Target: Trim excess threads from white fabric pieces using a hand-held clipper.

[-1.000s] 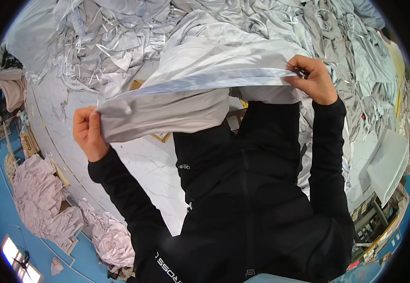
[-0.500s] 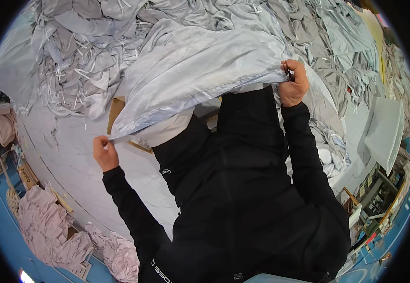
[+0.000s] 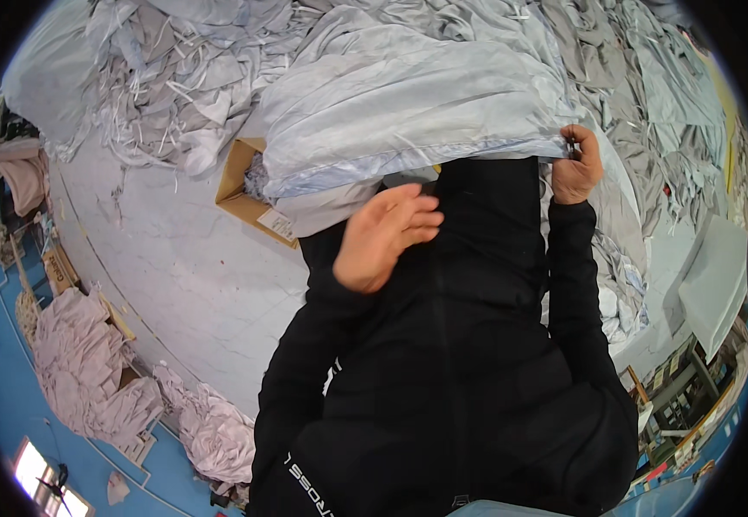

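Lettering (image 3: 307, 487) (white) marks left sleeve (image 3: 296, 370) — right fingers (image 3: 588, 139) grip cloth (image 3: 417, 99).

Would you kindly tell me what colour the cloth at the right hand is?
The cloth is pale blue-grey; the head view, the only one, shows it best.

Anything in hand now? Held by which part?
Right hand pinches the pale cloth by the right end of its near edge; the dark item there is too small to identify. Left hand is open and empty.

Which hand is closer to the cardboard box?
Left. The left hand is right of the cardboard box; the right hand is farther right, at the pale cloth's edge.
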{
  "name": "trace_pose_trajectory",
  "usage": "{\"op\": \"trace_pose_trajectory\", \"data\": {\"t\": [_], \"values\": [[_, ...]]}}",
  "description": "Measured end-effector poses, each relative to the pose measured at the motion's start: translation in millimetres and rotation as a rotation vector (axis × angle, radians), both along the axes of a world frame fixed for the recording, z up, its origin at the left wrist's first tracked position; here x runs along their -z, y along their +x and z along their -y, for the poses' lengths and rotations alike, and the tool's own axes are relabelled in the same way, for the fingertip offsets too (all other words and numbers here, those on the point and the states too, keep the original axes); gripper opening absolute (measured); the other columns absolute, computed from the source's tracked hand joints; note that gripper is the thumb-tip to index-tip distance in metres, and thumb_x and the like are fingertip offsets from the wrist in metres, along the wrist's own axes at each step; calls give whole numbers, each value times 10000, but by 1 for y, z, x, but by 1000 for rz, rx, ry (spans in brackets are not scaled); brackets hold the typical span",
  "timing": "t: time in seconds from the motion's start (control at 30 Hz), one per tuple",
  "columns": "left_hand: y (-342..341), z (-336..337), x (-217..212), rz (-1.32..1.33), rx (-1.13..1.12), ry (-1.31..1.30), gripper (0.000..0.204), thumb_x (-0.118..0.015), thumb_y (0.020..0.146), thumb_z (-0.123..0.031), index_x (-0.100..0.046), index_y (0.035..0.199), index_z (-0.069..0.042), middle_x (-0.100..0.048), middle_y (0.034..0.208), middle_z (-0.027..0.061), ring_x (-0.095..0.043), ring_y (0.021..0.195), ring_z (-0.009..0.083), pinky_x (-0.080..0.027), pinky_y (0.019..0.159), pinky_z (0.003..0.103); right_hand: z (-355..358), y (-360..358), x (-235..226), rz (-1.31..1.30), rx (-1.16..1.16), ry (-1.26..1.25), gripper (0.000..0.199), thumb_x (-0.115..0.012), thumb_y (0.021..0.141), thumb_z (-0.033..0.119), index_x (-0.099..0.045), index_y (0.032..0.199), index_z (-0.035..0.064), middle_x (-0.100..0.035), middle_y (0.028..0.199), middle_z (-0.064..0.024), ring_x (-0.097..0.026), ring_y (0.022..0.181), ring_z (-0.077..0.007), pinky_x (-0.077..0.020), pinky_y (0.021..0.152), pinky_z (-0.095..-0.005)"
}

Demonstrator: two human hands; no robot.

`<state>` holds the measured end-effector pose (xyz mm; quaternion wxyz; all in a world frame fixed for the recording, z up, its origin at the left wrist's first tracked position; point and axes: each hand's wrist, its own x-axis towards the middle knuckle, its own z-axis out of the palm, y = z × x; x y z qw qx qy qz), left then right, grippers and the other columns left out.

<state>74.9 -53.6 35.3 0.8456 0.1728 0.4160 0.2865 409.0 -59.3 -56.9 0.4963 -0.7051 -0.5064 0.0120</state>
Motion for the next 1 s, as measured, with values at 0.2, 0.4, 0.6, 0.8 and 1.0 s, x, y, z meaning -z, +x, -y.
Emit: {"op": "trace_pose_trajectory", "data": {"t": [0.2, 0.4, 0.6, 0.8, 1.0], "values": [[50, -26, 43, 272, -224, -269, 449, -574, 1017, -347, -507, 1287, 5, -626, 1175, 147, -612, 1052, 263, -509, 901, 380, 15, 16, -4, -38, -29, -68, 437, -487, 675, -194, -657, 1005, 39, -636, 931, -12, -616, 862, -121, -496, 708, -217], [26, -39, 48, 170, -305, -31, 432, -556, 1019, -370, -516, 1303, -46, -633, 1218, 101, -617, 1070, 251, -509, 875, 381, 11, -9, -9, 57, 5, 53, 355, -569, 646, -156, -631, 931, 47, -634, 841, -56, -632, 764, -170, -504, 665, -260], [1, -57, 42, 70, -359, 89, 449, -522, 1035, -360, -480, 1357, -50, -608, 1298, 86, -616, 1111, 240, -524, 872, 391, 12, -12, -11, 181, 71, 68, 281, -702, 675, -95, -628, 885, 77, -628, 850, -24, -582, 684, -125, -457, 585, -231], [-15, -66, 32, 138, -412, 164, 409, -483, 1052, -342, -491, 1356, -69, -622, 1288, 83, -622, 1110, 226, -527, 876, 389, 11, -9, -10, 154, 36, 92, 299, -696, 659, -117, -630, 902, 44, -623, 850, -44, -590, 705, -132, -471, 626, -226], [-23, -70, 39, 170, -416, 199, 420, -480, 1051, -354, -489, 1364, -75, -615, 1312, 78, -616, 1140, 222, -517, 911, 394, 18, -2, -5, 129, 57, 100, 291, -692, 674, -122, -628, 908, 39, -620, 849, -48, -595, 697, -127, -480, 634, -225]]}}
